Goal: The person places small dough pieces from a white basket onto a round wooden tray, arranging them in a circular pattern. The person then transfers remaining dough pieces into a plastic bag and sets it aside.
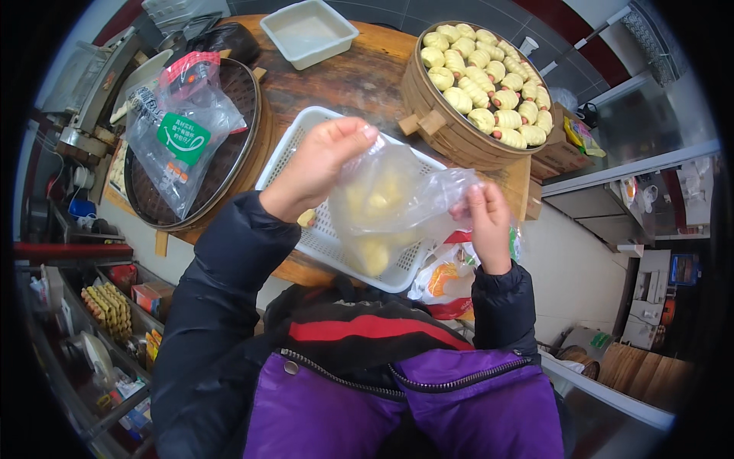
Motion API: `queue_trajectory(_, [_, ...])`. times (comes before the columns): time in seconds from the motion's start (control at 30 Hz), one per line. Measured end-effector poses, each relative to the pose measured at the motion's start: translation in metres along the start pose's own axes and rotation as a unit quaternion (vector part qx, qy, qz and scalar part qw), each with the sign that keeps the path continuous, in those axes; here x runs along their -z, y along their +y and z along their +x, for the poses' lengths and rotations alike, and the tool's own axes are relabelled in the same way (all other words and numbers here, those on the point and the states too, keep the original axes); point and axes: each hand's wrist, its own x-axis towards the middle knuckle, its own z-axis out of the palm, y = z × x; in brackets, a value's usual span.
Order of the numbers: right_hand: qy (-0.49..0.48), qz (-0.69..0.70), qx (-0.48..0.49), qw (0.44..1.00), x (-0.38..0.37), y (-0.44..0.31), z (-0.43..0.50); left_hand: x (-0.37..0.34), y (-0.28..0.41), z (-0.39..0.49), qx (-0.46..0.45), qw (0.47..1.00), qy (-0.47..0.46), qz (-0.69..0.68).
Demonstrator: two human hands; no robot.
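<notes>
Both hands grip a clear plastic bag (373, 201) with pale yellow buns inside, above a white perforated plastic basket (390, 281). My left hand (324, 155) pinches the bag's upper left edge between thumb and fingers. Its gathered right end is in my right hand (487, 221). One yellow piece of dough (307, 218) lies in the basket beside my left wrist; the bag hides much of the basket's inside. At the upper right, a round bamboo steamer (464, 137) holds many yellow buns and dough-wrapped sausages (473, 92).
An empty printed plastic bag (189, 137) lies on a covered bamboo steamer (243, 166) at the left. A white plastic tub (309, 34) stands at the back of the wooden table (344, 74). Printed packaging (444, 281) lies under my right forearm. Egg trays (109, 310) are on the lower left shelving.
</notes>
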Motion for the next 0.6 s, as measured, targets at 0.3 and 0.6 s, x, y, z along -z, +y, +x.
queue_trajectory(0.3, [0.177, 0.231, 0.075, 0.954, 0.019, -0.049, 0.039, -0.014, 0.065, -0.004, -0.168, 0.985, 0.003, -0.02])
queue_trajectory(0.6, [-0.007, 0.099, 0.149, 0.984, -0.025, -0.049, 0.069, -0.072, 0.037, 0.028, -0.26, 0.91, -0.11, 0.304])
